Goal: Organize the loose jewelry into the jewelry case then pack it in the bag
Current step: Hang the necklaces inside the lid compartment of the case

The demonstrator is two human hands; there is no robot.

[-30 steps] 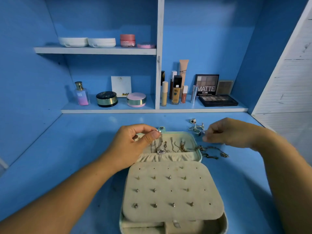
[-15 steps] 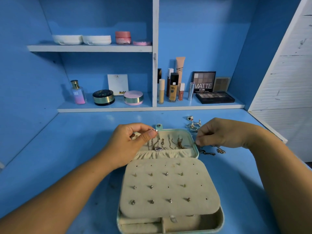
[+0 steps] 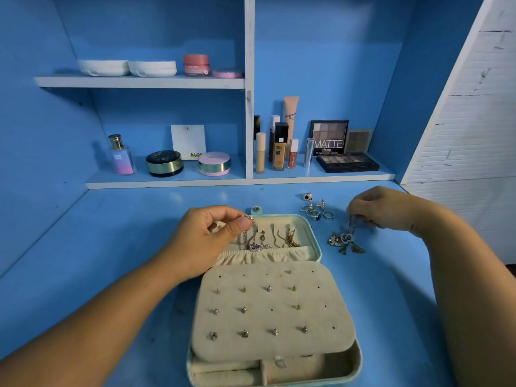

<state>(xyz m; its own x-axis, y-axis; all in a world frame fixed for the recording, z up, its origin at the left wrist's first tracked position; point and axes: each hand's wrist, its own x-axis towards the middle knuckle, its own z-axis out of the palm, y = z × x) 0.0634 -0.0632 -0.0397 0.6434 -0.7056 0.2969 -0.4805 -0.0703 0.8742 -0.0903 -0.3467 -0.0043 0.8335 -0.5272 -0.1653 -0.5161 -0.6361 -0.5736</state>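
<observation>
On the shelf [image 3: 167, 183], a palette [image 3: 329, 136] reads "MATTE", a card [image 3: 187, 139] "NUDE", a bottle [image 3: 121, 159] "SB". The open jewelry case [image 3: 257, 319] sits at the worktop's [image 3: 111, 247] front edge; fingers of the left hand [image 3: 206, 241] pinch a necklace [image 3: 254, 241] hanging in its lid, and fingers of the right hand [image 3: 391, 209] pinch a chain [image 3: 349, 227] above the loose pile [image 3: 342, 243] beside it. The worktop runs widest to its left.

Both arms are coming in bare, wrist to frame edge, with skin showing the whole way. The left hand [image 3: 206, 236] is showing a short, plain thumbnail. The right hand [image 3: 385, 208] is showing bare fingers and a bare wrist as well.
</observation>
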